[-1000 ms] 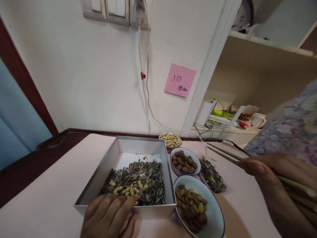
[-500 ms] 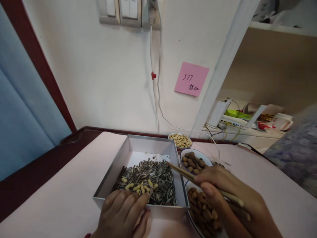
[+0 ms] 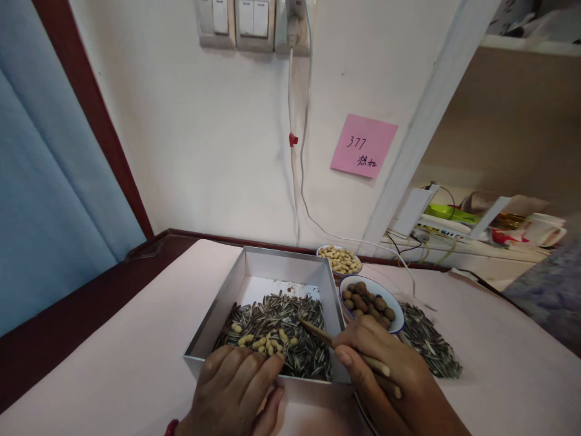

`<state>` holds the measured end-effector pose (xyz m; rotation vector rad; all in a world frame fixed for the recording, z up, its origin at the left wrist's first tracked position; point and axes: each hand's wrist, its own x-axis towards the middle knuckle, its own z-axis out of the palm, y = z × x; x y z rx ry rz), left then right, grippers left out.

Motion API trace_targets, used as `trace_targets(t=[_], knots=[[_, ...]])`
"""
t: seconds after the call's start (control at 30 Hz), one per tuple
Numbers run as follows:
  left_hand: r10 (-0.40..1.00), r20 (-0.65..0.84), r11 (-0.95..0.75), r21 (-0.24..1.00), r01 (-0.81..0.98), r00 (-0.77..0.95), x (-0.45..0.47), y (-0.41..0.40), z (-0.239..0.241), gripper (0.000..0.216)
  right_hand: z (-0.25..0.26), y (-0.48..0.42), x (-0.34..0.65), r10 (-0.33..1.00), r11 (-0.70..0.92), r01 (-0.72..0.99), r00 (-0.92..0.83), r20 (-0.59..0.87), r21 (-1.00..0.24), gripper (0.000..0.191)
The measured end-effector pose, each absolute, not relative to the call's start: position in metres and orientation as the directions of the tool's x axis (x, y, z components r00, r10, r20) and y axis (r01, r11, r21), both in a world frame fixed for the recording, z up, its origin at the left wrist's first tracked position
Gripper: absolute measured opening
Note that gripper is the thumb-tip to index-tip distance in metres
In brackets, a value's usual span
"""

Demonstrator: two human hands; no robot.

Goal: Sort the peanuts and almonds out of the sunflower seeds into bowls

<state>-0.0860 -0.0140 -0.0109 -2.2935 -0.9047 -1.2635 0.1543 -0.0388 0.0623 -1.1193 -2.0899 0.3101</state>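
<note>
My left hand (image 3: 238,384) is closed over the front wall of a shallow white box (image 3: 284,266), fingers curled inside and thumb outside. Inside the box lie many striped sunflower seeds (image 3: 290,312), with several peanuts in the shell (image 3: 267,344) among them near my left fingertips. My right hand (image 3: 385,369) grips a pair of wooden chopsticks (image 3: 320,333). Their tips reach over the box's right wall and down to the seeds, with no nut visible between them. A bowl beneath my right hand is almost wholly hidden.
Behind the box's right corner stands a bowl of peanuts (image 3: 340,259). A blue-rimmed bowl (image 3: 397,309) of round brown nuts sits right of the box, beside a loose pile of sunflower seeds (image 3: 429,342). A white cable (image 3: 358,240) trails from the wall onto the table.
My right hand has moved left and lower, bringing the chopstick tips from the box's back right down to the seeds. The seed pile now shows. My left hand keeps its hold; the view has shifted slightly.
</note>
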Motion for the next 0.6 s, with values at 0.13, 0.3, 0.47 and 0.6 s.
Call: trace_targets(t=[0.13, 0.3, 0.47, 0.6], knots=[[0.353, 0.854, -0.724, -0.01, 0.69, 0.382, -0.0862, -0.0132, -0.0135, 0.019, 0.0599, -0.0377, 0.1541, 0.795, 0.594, 0.609, -0.346, 0.498, -0.526, 0.022], [0.359, 0.848, -0.728, -0.008, 0.686, 0.391, -0.0862, -0.0127, -0.013, 0.019, 0.0628, -0.0394, 0.1549, 0.79, 0.601, 0.6, -0.344, 0.508, -0.528, 0.02], [0.362, 0.844, -0.724, -0.013, 0.69, 0.396, -0.0858, -0.0125, -0.0107, 0.018, 0.0614, -0.0391, 0.1536, 0.781, 0.607, 0.625, -0.356, 0.513, -0.491, 0.021], [0.358, 0.843, -0.722, -0.023, 0.691, 0.402, -0.0876, -0.0133, -0.0133, 0.018, 0.0646, -0.0404, 0.1548, 0.768, 0.612, 0.632, -0.33, 0.549, -0.476, 0.022]])
